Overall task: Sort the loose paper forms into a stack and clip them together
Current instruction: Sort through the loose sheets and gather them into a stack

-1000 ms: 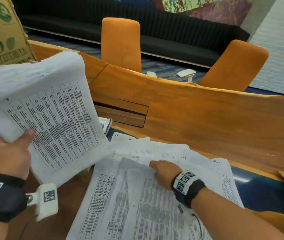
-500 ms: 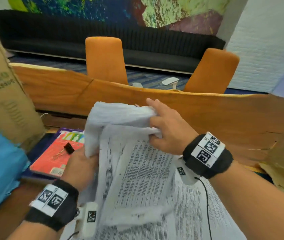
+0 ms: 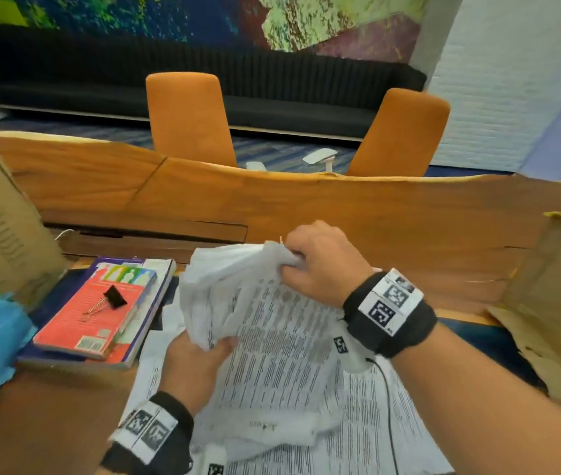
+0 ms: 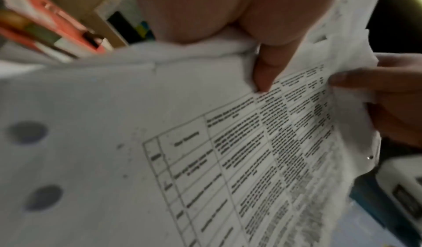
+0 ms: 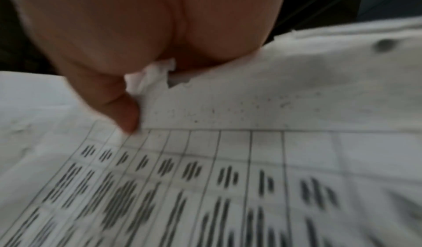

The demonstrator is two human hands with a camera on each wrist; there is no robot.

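Now, step: gathering loose sheets; clipping not begun.
Held forms (image 3: 272,323): centre frame, raised above more sheets (image 3: 375,437) on the worktop (image 3: 375,214).
Left hand (image 3: 191,366): fingers pinching the bundle's left edge.
Right hand (image 3: 320,262): fingers gripping its upper corner.
Binder clip (image 3: 114,297): centre left, on a red book (image 3: 94,313).
Next: likely square the edges, collect remaining sheets, then reach for the clip.

We see white paper forms (image 3: 272,341) gridded with black tables, a black binder clip (image 3: 114,297) on a red-covered book (image 3: 80,320) at left of frame, an orange-brown wooden tabletop (image 3: 375,214), two orange chairs (image 3: 186,118) and a black sofa (image 3: 272,80) behind.
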